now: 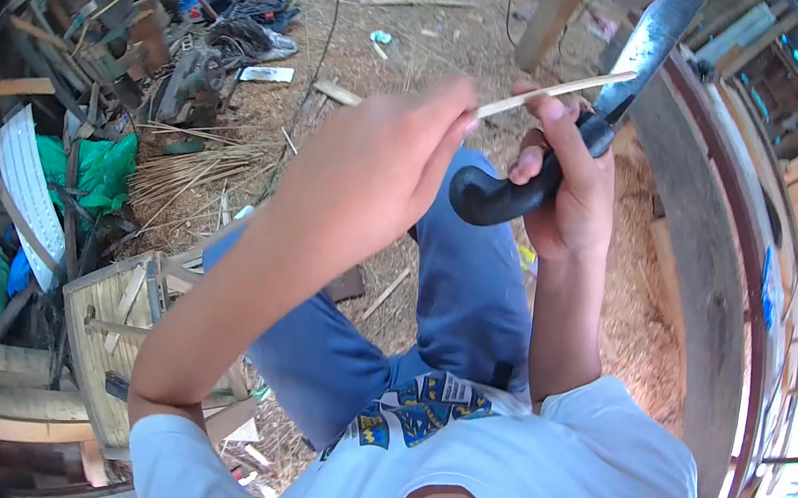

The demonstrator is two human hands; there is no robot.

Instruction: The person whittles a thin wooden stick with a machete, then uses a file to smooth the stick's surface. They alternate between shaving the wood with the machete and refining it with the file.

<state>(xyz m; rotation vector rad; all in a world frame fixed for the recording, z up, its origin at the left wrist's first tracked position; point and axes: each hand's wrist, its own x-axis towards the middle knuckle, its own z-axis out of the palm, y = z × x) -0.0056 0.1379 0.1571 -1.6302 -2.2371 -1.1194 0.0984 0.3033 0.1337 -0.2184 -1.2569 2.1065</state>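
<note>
Head view: left hand [380, 161] pinches thin bamboo strip [556, 90]; right hand [578, 187] grips black-handled knife [647, 50]; shirt print [418, 408] unreadable.

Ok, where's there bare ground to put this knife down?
Bare sawdust lies right of the blue trouser leg, up to the curved plank, and ahead between the black cable and the post. The left is crowded: stick bundle, green bag, woven panel.
</note>
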